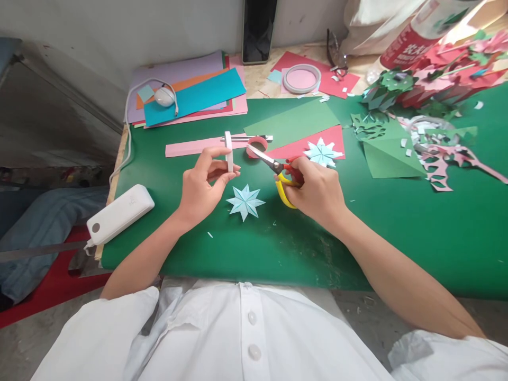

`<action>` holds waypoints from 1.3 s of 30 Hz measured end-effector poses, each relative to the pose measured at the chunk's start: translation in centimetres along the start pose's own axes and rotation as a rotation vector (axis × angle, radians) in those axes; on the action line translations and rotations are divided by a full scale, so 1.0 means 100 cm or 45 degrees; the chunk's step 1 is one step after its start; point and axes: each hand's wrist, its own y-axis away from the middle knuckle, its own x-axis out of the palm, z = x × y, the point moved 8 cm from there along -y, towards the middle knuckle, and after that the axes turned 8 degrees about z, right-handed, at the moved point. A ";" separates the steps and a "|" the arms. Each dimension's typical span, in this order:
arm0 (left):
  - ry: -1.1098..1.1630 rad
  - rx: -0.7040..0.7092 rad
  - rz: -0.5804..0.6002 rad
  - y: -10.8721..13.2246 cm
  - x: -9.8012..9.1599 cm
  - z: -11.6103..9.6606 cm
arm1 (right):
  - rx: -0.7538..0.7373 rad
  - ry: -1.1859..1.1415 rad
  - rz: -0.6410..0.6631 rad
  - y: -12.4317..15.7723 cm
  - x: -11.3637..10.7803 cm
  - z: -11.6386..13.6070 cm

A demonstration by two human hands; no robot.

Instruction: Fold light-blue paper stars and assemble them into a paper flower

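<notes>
Between thumb and fingers of the left hand (pixel 206 180), pinched upright and seen edge-on: white ring (pixel 229 153). Within the right hand (pixel 317 188), grasped by yellow and red handles: scissors (pixel 279 168) (note the blades directed leftward). Between both forearms, toward the front edge of the green table (pixel 397 238): eight-pointed blue star (pixel 245 202), flat. Just beyond the right hand, partly over a red sheet (pixel 293 146): second blue star (pixel 322 152). Beyond the left hand: pink strip (pixel 190 147). Near the left edge: white power bank (pixel 121 214). At the far left corner: stacked coloured paper (pixel 198 100). Along the far edge: upright phone (pixel 260 26) and flat tape roll (pixel 302 90). Toward the far right corner: paper flowers (pixel 432 82).
</notes>
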 end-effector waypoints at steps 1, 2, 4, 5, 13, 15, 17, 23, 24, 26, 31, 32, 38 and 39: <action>0.017 0.000 0.011 0.000 0.001 0.000 | 0.001 -0.013 -0.015 0.000 -0.003 0.000; 0.040 0.000 0.021 0.000 0.001 0.000 | -0.014 -0.023 -0.028 0.000 -0.005 0.001; 0.087 -0.001 0.044 0.000 0.003 0.001 | -0.086 -0.026 -0.060 0.000 -0.011 0.007; 0.106 0.001 0.052 0.000 0.003 0.002 | -0.122 -0.014 -0.081 0.001 -0.013 0.011; 0.200 0.099 0.110 0.002 0.009 -0.002 | -0.156 0.198 -0.160 0.002 -0.013 0.016; 0.178 0.122 0.138 0.003 0.011 -0.005 | -0.142 0.221 -0.150 0.002 -0.012 0.015; 0.145 0.154 0.155 0.004 0.013 -0.008 | -0.125 0.236 -0.136 0.003 -0.012 0.014; 0.071 0.247 0.144 0.006 0.015 -0.014 | -0.094 0.290 -0.181 0.004 -0.015 0.014; 0.059 0.242 0.138 0.006 0.015 -0.014 | -0.094 0.297 -0.188 0.004 -0.015 0.014; 0.045 0.228 0.126 0.006 0.015 -0.012 | -0.091 0.311 -0.196 0.005 -0.015 0.015; 0.068 0.226 0.094 0.005 0.014 -0.011 | -0.048 0.374 -0.216 0.006 -0.015 0.018; 0.076 0.226 0.094 0.005 0.013 -0.011 | -0.047 0.379 -0.209 0.006 -0.014 0.018; -0.204 0.308 0.081 0.003 0.011 -0.013 | 0.099 0.353 -0.133 0.000 -0.015 0.002; -0.338 0.327 0.056 0.002 0.009 -0.012 | 0.150 0.348 -0.113 -0.001 -0.016 -0.004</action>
